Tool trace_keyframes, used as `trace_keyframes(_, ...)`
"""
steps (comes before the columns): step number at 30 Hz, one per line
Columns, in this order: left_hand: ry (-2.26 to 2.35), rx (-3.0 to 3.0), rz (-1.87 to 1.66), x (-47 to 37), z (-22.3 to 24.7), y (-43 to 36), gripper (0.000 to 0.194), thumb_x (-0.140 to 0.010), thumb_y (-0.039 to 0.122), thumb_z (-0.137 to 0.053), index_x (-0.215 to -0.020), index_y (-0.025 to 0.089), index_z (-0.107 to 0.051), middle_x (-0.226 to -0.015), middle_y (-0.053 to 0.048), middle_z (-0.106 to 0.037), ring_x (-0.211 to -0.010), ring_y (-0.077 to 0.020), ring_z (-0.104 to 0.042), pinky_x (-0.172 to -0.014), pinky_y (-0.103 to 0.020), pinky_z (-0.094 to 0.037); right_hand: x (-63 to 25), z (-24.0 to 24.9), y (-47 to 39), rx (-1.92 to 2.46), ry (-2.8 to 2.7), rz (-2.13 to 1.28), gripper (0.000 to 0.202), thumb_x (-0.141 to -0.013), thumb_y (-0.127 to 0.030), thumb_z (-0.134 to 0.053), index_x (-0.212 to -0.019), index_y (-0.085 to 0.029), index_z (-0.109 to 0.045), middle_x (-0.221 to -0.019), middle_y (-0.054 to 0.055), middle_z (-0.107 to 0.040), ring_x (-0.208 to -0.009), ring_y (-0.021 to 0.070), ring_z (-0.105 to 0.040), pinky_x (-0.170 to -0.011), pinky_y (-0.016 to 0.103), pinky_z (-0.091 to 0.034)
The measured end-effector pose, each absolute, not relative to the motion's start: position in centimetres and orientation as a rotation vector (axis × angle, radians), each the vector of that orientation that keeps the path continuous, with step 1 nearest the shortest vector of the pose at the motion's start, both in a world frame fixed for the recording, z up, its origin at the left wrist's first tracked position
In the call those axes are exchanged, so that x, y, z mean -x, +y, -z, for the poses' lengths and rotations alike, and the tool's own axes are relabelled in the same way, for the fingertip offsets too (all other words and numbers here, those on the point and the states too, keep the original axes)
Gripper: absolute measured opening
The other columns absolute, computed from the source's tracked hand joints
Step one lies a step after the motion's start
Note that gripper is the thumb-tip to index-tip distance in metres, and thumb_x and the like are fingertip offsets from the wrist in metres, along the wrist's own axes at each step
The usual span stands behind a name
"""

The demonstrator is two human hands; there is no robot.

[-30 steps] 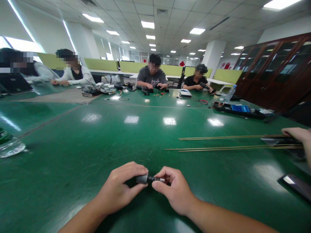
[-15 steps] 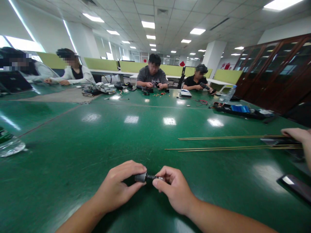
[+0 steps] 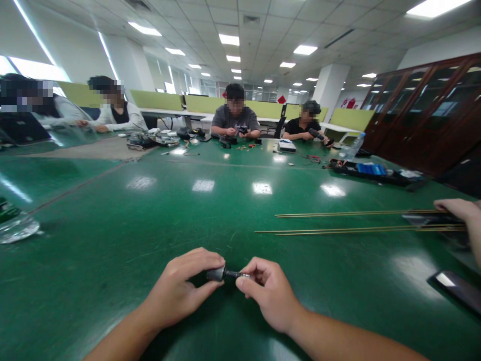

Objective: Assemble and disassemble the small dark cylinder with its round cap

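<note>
Low in the middle of the head view, a dark grey cylindrical part point(image 3: 216, 274) with a thin shaft lies level between my two hands, close over the table. My left hand point(image 3: 187, 285) grips the thick cylinder between thumb and fingers. On the shaft's right end, which looks like shiny metal, my right hand point(image 3: 268, 291) is closed in a pinch. Its fingers hide part of that end, so I cannot tell the part's exact kind.
Thin brass-coloured rods point(image 3: 338, 230) lie to the right, by another person's hand point(image 3: 456, 206). A phone-like dark device point(image 3: 456, 291) is at the right edge. Clear plastic point(image 3: 18, 228) stands left. Across the green table point(image 3: 169, 210), several people work near a black tray point(image 3: 370, 170).
My left hand has shifted very slightly left with the cylinder. My right hand stays nearly still, keeping its pinch on the shaft end.
</note>
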State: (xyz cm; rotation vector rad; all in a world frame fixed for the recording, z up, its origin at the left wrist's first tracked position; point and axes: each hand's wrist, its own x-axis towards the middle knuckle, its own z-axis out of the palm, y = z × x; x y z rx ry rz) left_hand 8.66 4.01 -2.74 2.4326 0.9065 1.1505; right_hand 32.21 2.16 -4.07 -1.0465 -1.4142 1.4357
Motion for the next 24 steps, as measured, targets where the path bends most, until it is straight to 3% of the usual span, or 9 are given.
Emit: trace_keyframes(24,0.926,-2.455,-1.133,-8.34,2.76,4.05,0.038,-0.082,0.011,-0.073,-0.117,0.023,-0.065,-0.108,-0.006,-0.071,-0.102,-0.0179,-0.066,-0.091,-0.031,-0.054,-32.16,3.8,2.08,1.063,-1.395,-1.42,0.018,-0.082,-0.03,-0.073,-0.081,-0.014,-0.063,-0.061,-0.003,-0.054,-0.055,0.011,-0.049,-0.055,0.024,-0.036)
